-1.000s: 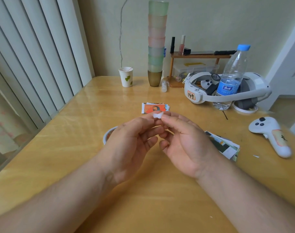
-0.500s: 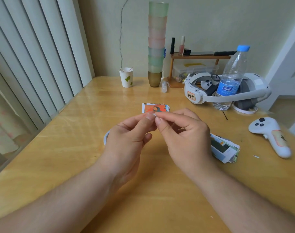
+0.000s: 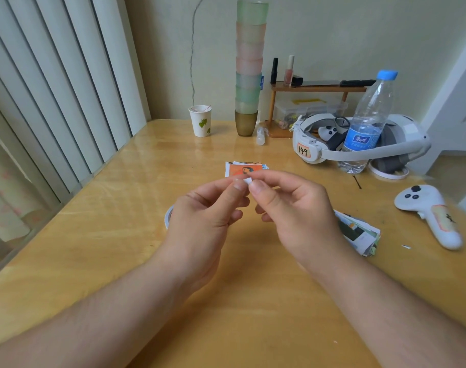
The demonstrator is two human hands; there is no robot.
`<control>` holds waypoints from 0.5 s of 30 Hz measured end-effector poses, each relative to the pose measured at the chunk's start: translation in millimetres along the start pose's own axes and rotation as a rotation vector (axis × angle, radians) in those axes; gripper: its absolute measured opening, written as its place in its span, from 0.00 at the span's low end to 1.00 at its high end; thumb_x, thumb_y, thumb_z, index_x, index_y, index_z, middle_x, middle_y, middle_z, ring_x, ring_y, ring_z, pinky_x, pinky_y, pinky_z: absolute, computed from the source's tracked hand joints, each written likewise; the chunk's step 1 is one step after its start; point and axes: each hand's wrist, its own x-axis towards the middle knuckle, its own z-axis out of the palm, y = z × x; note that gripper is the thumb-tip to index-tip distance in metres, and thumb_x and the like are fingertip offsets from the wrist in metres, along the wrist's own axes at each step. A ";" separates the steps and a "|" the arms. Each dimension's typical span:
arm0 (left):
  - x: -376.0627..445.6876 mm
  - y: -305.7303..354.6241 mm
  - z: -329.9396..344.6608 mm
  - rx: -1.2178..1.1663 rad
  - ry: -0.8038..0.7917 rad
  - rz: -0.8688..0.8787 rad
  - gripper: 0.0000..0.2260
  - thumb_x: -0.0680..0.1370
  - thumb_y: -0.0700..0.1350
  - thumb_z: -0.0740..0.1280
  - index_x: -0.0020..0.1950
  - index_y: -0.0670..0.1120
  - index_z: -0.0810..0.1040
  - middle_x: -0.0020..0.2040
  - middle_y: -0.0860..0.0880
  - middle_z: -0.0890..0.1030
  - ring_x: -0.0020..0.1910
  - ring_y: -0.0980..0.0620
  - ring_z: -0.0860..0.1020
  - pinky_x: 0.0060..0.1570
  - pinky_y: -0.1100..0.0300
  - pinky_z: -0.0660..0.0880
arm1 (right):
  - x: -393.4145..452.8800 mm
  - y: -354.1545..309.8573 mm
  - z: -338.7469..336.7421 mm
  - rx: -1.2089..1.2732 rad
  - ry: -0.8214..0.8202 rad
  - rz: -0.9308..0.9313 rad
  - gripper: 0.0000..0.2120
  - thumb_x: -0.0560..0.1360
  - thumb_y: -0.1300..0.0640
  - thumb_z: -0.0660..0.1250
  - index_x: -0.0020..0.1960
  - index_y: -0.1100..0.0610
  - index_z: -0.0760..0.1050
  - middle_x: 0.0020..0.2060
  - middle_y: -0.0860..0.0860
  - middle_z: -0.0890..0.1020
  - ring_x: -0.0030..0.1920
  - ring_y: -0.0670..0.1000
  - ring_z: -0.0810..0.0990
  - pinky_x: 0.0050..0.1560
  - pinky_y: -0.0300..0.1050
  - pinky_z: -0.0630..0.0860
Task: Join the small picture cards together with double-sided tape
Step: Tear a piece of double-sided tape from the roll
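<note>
Left of the pinch, a tape roll [image 3: 168, 215] peeks from behind the left hand [image 3: 202, 216], whose thumb and forefinger pinch 1 side of a small white tape piece [image 3: 247, 180]. The right hand [image 3: 293, 208] pinches its other side, with 1 card pile [image 3: 244, 168] just beyond the pinch and a 2nd pile [image 3: 359, 232] to its right. The scrap could fold and stick to itself or to a fingertip, because both hands hold so little of it.

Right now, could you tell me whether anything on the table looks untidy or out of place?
The card pile by the right hand is splayed unevenly, and a white paper scrap lies loose near the controller. Nothing is spilled.
</note>
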 end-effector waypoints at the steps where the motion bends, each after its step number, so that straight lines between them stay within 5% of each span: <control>1: -0.1 -0.2 -0.4 0.006 -0.006 0.004 0.11 0.73 0.51 0.74 0.50 0.47 0.90 0.46 0.47 0.86 0.46 0.54 0.80 0.49 0.57 0.73 | 0.0 -0.2 0.1 0.022 -0.002 0.012 0.05 0.78 0.52 0.73 0.52 0.46 0.86 0.41 0.44 0.86 0.39 0.56 0.78 0.45 0.52 0.80; 7: -3.5 0.9 0.6 0.024 -0.106 0.009 0.07 0.74 0.47 0.74 0.50 0.50 0.90 0.46 0.50 0.86 0.47 0.56 0.80 0.49 0.59 0.75 | 1.5 -4.5 -1.1 0.109 0.026 0.032 0.05 0.77 0.59 0.74 0.45 0.50 0.85 0.39 0.46 0.87 0.37 0.45 0.83 0.41 0.38 0.78; 15: -3.3 0.3 -0.9 -0.036 -0.163 -0.010 0.08 0.77 0.38 0.72 0.52 0.46 0.89 0.49 0.49 0.87 0.46 0.55 0.80 0.50 0.58 0.75 | 3.3 -6.1 -0.6 0.217 0.063 0.133 0.10 0.78 0.64 0.70 0.42 0.53 0.84 0.36 0.51 0.84 0.36 0.50 0.78 0.39 0.42 0.77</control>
